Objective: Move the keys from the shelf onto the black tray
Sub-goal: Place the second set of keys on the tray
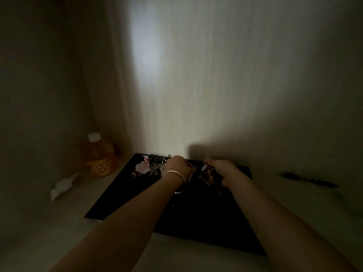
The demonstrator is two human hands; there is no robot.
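Both hands work over the far edge of the black tray, which lies flat on the shelf against the back wall, where it can receive items without lifting. The left hand, wearing one bracelet, rests curled on a bunch of keys with a pink charm at the tray's far left; whether the fingers are closed on the bunch cannot be told in the dim light. The right hand is closed around a second, darker key bunch held low over the tray, apparently for setting down. Count: two key bunches, one tray. Off the tray are one yellow bottle in the left corner, one white crumpled item beside it, and one pen on the right.
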